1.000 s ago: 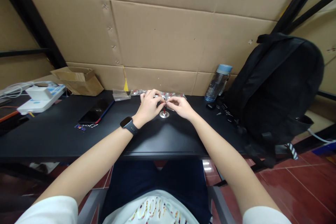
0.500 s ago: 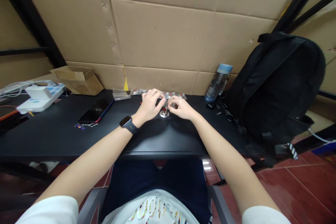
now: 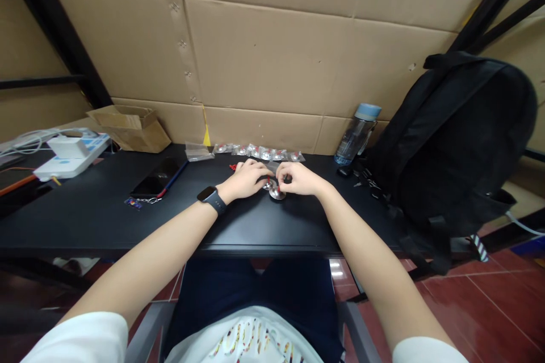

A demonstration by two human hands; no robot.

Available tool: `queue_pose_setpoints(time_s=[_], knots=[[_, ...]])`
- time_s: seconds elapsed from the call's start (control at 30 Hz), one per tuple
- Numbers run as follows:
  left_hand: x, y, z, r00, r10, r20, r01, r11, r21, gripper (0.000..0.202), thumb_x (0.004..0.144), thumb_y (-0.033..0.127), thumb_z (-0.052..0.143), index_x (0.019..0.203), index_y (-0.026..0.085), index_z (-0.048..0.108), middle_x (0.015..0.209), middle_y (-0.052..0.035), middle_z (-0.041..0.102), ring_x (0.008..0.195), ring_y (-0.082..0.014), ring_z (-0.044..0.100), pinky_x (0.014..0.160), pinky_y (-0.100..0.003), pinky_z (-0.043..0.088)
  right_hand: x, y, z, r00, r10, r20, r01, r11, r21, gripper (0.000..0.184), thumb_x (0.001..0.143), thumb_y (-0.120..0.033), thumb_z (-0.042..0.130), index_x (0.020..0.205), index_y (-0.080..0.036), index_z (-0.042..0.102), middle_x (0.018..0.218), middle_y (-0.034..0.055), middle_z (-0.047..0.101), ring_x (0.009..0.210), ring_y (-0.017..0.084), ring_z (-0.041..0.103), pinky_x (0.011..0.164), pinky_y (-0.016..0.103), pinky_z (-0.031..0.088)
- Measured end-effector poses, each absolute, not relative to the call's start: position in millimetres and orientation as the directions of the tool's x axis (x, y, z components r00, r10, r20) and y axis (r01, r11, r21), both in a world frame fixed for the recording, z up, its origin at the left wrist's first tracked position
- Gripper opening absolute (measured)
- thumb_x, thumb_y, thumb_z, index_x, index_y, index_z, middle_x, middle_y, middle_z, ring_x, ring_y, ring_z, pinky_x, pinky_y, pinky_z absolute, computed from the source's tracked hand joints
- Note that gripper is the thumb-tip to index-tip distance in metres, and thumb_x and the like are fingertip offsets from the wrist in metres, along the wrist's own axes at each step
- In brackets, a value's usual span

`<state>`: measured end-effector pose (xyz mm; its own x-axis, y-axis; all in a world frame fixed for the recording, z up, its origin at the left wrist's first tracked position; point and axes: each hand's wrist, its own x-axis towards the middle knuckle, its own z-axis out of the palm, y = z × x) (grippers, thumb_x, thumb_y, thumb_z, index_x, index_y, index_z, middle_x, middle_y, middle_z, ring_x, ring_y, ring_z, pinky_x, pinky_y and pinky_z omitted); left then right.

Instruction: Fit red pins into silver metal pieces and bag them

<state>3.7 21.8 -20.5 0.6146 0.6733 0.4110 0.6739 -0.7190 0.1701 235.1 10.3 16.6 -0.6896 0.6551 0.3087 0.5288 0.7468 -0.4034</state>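
Note:
Two small silvery finger cymbals with red cords are between my hands on the black table. The nearer finger cymbal (image 3: 277, 194) is tilted, and my right hand (image 3: 298, 179) pinches its red cord between thumb and fingertips. Just behind and left of it is the other finger cymbal (image 3: 267, 185), partly covered. My left hand (image 3: 247, 178), with a dark watch at the wrist, has its thumb and fingertips closed at that one's red cord. Behind the fingertips lies a clear plastic bag (image 3: 272, 167), partly hidden. A bit of red cord (image 3: 233, 167) shows beyond my left hand.
Along the cardboard wall lies a row of several bagged cymbals (image 3: 266, 153), beside flat clear bags (image 3: 198, 152). Left are a phone (image 3: 158, 177), a cardboard box (image 3: 136, 129) and a power strip (image 3: 72, 157). Right stand a water bottle (image 3: 355, 135), keys (image 3: 368, 180) and a black backpack (image 3: 455, 159).
The cymbals have come apart: one now sits nearer and to the right under my right hand, the other by my left. Both hands have lowered slightly. The view has shifted a little.

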Motion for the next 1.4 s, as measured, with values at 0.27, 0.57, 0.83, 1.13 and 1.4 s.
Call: queue_pose_setpoints(time_s=[0.27,0.57,0.83,1.13,1.4], knots=[[2.9,20.9,-17.6,0.649,0.619,0.442,0.669,-0.741,0.056,0.013,0.092,0.024,0.061,0.089,0.027,0.073,0.096,-0.0054,0.072,0.108,-0.0275,0.053,0.090,-0.042,0.031,238.3,9.3,16.9,-0.717,0.672,0.186,0.591,0.727,-0.349,0.010,0.071,-0.011,0.069,0.077,-0.018,0.073,0.072,-0.0003,0.067,0.066,0.014,0.058,0.065,0.024,0.043],[2.6,18.7,-16.0,0.627,0.618,0.474,0.714,-0.700,-0.033,0.015,0.095,0.023,0.055,0.085,0.021,0.066,0.098,-0.0089,0.069,0.109,-0.0286,0.053,0.089,-0.043,0.031,237.4,12.7,15.8,-0.732,0.671,0.112,0.601,0.715,-0.356,0.014,0.075,-0.008,0.071,0.075,-0.019,0.078,0.068,0.0009,0.073,0.060,0.014,0.062,0.062,0.024,0.043],[-2.9,19.8,-8.5,0.569,0.639,0.517,0.718,-0.693,0.065,0.017,0.100,0.026,0.047,0.091,0.023,0.061,0.102,-0.0074,0.065,0.105,-0.0269,0.052,0.087,-0.041,0.034,247.8,16.5,9.0,-0.593,0.791,0.148,0.743,0.609,-0.278,0.020,0.072,-0.002,0.073,0.064,-0.021,0.072,0.061,0.0016,0.067,0.053,0.014,0.057,0.056,0.026,0.039],[2.9,18.2,-11.2,0.517,0.661,0.544,0.727,-0.674,0.127,0.016,0.099,0.028,0.052,0.089,0.023,0.063,0.112,-0.0070,0.064,0.112,-0.0280,0.050,0.090,-0.043,0.035,240.0,9.0,24.1,-0.467,0.684,0.560,0.664,0.690,-0.288,0.010,0.090,-0.016,0.060,0.084,-0.020,0.067,0.091,0.0070,0.067,0.083,0.020,0.060,0.077,0.031,0.046],[1.7,26.0,-12.3,0.329,0.776,0.539,0.742,-0.565,0.362,0.019,0.099,0.034,0.050,0.093,0.023,0.064,0.113,-0.0079,0.063,0.112,-0.0283,0.052,0.094,-0.045,0.039,244.5,12.1,32.3,-0.167,0.603,0.780,0.555,0.712,-0.431,0.013,0.095,-0.030,0.058,0.088,-0.020,0.064,0.101,0.0084,0.059,0.087,0.021,0.057,0.076,0.034,0.049]])
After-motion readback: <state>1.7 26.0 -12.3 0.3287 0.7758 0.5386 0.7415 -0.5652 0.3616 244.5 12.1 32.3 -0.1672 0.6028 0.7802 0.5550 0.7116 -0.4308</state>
